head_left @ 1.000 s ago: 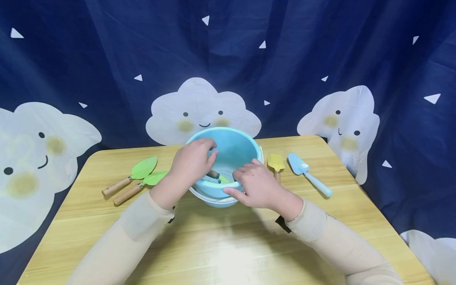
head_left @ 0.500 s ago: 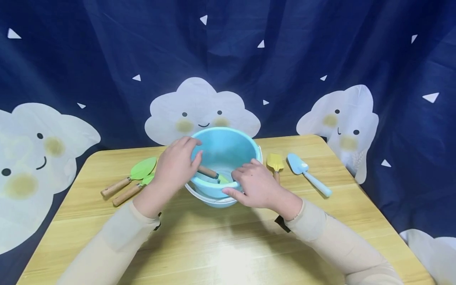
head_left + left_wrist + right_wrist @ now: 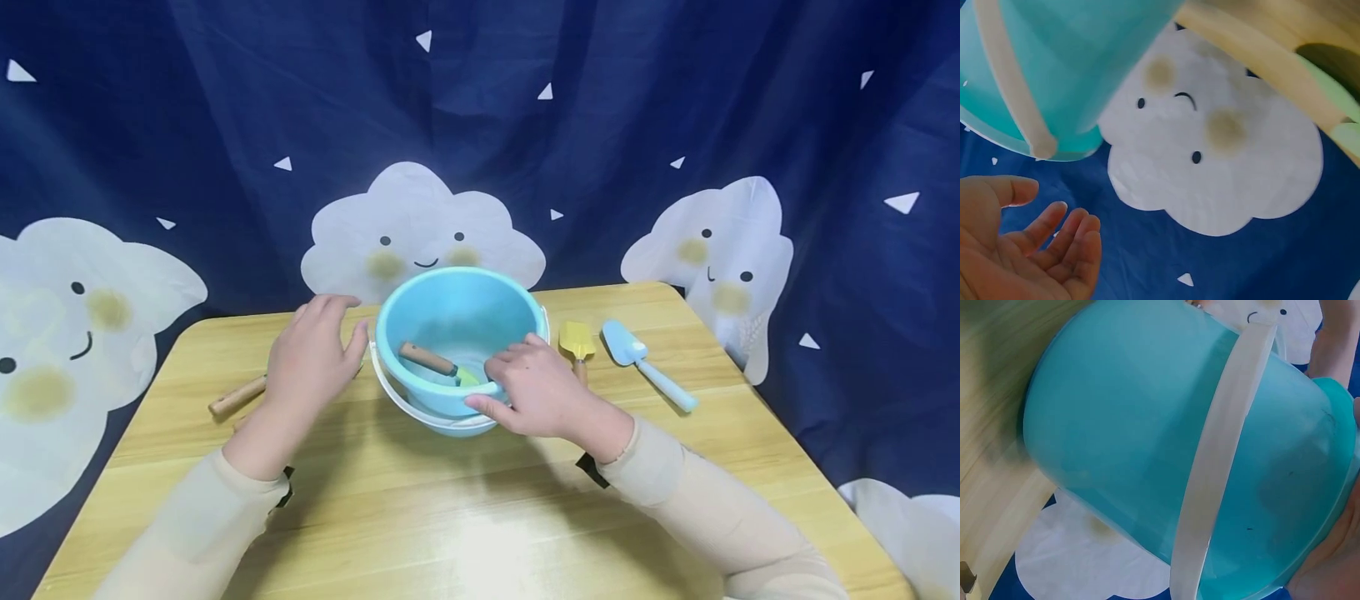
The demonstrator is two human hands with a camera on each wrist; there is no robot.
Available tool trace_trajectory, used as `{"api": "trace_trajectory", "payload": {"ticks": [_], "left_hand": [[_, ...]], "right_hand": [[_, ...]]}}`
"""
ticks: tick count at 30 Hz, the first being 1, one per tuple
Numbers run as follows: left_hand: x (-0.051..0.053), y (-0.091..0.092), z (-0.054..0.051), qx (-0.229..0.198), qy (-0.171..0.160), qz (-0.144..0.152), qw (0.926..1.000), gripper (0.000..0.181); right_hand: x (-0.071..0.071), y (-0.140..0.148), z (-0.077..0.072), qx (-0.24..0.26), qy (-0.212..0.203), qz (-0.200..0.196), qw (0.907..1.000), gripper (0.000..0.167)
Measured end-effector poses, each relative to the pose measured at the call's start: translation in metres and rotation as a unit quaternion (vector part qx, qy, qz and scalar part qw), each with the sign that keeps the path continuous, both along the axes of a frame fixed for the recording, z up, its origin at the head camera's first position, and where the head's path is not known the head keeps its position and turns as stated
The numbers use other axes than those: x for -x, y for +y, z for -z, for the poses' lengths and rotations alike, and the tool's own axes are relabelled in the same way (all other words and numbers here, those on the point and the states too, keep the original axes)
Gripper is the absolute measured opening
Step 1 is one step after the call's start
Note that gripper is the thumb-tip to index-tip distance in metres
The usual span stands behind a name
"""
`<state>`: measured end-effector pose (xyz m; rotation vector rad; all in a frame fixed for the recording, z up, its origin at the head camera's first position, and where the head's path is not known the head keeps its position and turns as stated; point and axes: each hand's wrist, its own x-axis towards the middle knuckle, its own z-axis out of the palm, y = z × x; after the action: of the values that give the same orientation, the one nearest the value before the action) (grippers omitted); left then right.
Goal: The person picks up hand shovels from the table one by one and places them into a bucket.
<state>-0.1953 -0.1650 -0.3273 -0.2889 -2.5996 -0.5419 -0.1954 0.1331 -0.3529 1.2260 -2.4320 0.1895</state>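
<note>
left hand [image 3: 313,354] hangs relaxed, fingers parted, holding nothing, left of the blue bucket [image 3: 465,307]; right hand [image 3: 536,387] grips its near rim. bucket stands toward the tabletop's [image 3: 405,508] far edge. one green-bladed trowel [image 3: 432,361] is inside; yellow spade [image 3: 577,340], light-blue trowel [image 3: 647,365] and leftmost wooden handle [image 3: 237,397] lie outside, apparently outstanding.

bucket [image 3: 465,300] on table [image 3: 420,508] | tool [image 3: 427,358] in bucket | spade [image 3: 577,338], trowel [image 3: 654,374] right of bucket | curtain [image 3: 480,108] behind table
</note>
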Motion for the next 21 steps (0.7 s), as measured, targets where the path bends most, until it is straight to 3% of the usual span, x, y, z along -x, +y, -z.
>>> {"api": "trace_trajectory", "payload": {"ticks": [13, 21], "left_hand": [[-0.009, -0.036, 0.029, 0.006, -0.029, -0.046, 0.9985, 0.037], [-0.012, -0.068, 0.051, 0.02, -0.085, -0.078, 0.9931, 0.042]], "right_hand": [[-0.001, -0.001, 0.0, -0.005, -0.001, 0.003, 1.0, 0.058], [-0.001, 0.0, 0.0, -0.001, -0.001, 0.002, 1.0, 0.057]]}}
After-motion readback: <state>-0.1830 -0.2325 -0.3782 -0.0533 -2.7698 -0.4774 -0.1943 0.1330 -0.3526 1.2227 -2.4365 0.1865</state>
